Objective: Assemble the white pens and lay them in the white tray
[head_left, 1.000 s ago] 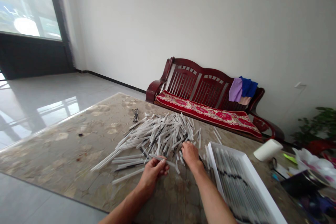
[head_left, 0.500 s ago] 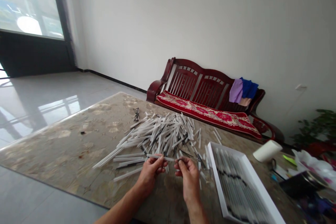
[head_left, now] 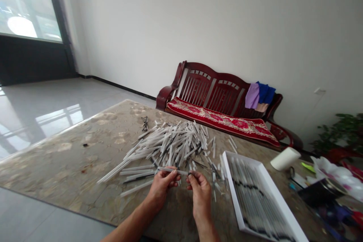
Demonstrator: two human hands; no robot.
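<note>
My left hand (head_left: 162, 187) pinches a thin, whitish, see-through tube (head_left: 182, 172) between thumb and fingers, holding it roughly level above the near side of the pile. At the tube's right end, my right hand (head_left: 202, 191) is closed, thumb against fingertips, over a small dark part. Just beyond both hands lies a loose pile of similar white and black tubes (head_left: 170, 141), pointing in many directions. To the right stands a white open box (head_left: 234, 196), where more tubes with black parts (head_left: 252, 193) lie side by side in rows.
A pair of glasses (head_left: 145, 124) lies beyond the pile on the patterned table (head_left: 65, 166). A white roll (head_left: 285, 158), a black cup (head_left: 321, 192) and a plastic bag (head_left: 334, 174) crowd the right side. Behind the table is a wooden bench (head_left: 218, 90) with a red cover.
My right hand has come slightly closer to my left, and its fingertips now meet the tube's right end. The whole view has shifted a little.
</note>
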